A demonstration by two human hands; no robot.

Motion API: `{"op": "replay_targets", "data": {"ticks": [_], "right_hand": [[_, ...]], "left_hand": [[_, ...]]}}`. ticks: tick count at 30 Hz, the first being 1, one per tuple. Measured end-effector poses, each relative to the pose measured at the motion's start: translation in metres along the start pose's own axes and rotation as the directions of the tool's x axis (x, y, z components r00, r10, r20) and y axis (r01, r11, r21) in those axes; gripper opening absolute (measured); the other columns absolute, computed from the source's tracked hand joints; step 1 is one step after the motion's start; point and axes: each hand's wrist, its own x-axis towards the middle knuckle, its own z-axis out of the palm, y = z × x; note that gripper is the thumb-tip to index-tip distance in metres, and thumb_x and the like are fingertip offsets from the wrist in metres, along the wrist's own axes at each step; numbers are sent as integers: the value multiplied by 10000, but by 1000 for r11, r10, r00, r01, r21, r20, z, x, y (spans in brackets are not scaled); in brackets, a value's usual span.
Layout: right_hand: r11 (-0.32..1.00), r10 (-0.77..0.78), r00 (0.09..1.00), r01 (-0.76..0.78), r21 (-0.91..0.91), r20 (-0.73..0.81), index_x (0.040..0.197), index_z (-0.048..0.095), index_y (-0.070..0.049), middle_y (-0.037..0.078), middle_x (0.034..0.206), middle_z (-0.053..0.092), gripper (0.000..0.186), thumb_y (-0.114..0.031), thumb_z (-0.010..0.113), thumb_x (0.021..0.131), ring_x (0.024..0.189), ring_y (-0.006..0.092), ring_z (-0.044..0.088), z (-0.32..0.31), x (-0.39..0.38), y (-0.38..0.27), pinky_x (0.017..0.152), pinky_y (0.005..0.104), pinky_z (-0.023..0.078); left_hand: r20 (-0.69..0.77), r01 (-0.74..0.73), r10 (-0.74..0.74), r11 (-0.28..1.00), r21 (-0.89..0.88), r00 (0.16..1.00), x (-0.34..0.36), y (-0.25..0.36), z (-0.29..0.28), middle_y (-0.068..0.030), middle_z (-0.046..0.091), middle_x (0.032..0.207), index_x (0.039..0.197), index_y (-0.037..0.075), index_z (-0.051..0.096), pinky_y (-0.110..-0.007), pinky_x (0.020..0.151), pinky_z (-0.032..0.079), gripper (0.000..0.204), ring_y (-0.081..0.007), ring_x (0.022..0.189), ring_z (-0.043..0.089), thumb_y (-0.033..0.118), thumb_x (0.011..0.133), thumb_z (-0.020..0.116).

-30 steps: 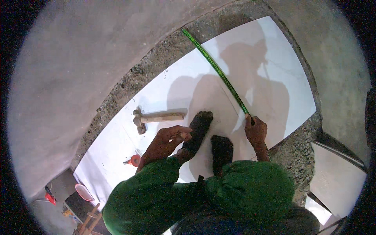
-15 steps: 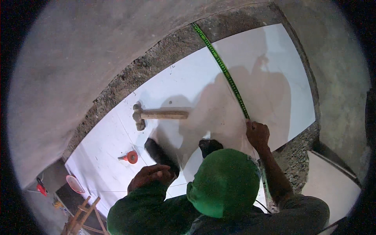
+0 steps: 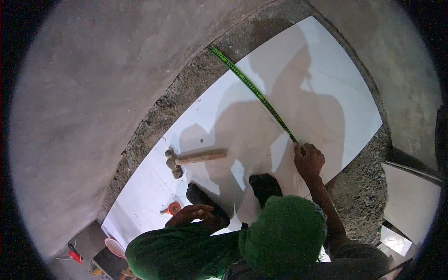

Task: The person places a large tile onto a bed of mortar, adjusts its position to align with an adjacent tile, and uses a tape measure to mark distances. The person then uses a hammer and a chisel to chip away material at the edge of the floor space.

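Observation:
My right hand [image 3: 310, 159] is closed on the near end of a green tape measure [image 3: 254, 91], which runs across white tiles [image 3: 354, 126] toward the wall's foot. My left hand [image 3: 196, 213] has curled fingers beside my dark-socked left foot [image 3: 201, 195]; what it holds, if anything, is hidden. My other foot [image 3: 265, 186] is nearer my right hand. A wooden-handled hammer [image 3: 200, 156] lies left of the tape. A small tool with a red disc [image 3: 174, 208] lies just beyond my left hand. Green fabric [image 3: 282, 233] covers much of the lower middle view.
Grey walls [image 3: 93, 102] border the tiles, with a strip of rough concrete [image 3: 154, 116] along them. Loose tile boards [image 3: 410, 196] lean at the right. A pink basin [image 3: 115, 248], a red object [image 3: 74, 255] and some wood [image 3: 128, 275] are at the lower left.
My left hand has drawn back toward me from near the hammer. My feet have shifted. The view has swayed, while my right hand still grips the tape.

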Motion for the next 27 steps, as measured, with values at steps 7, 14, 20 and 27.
{"op": "replay_targets", "data": {"ticks": [7,14,20,27], "right_hand": [[996,-4,994,-5,-85,-110,695,644,-47,143,713,629,336,-308,755,875,648,376,629,10,-2,-13,615,473,495],[989,-2,997,-10,-148,-76,697,623,-49,129,715,613,305,-241,731,907,694,366,628,24,14,-36,610,467,490],[994,-41,987,25,-104,-157,763,652,-36,144,754,616,222,-190,721,908,695,359,619,53,56,-78,625,452,494],[991,26,993,-40,-128,-112,827,663,-20,150,788,606,130,-115,700,908,747,338,631,78,86,-112,675,429,506]], "left_hand": [[138,16,-15,1000,-11,990,38,-25,-18,-123,725,1070,1228,22,674,-357,952,506,320,-173,1062,650,248,1007,625],[255,72,-50,995,-76,966,78,-48,-47,-120,723,1061,1218,22,677,-357,945,506,316,-172,1052,648,251,1006,626],[320,148,-108,984,-104,941,98,-67,-86,-118,722,1053,1210,22,679,-357,939,505,314,-170,1044,646,255,1006,627],[318,274,-229,956,-104,920,97,-86,-159,-115,721,1044,1200,21,682,-357,932,505,311,-169,1034,644,259,1006,628]]}}
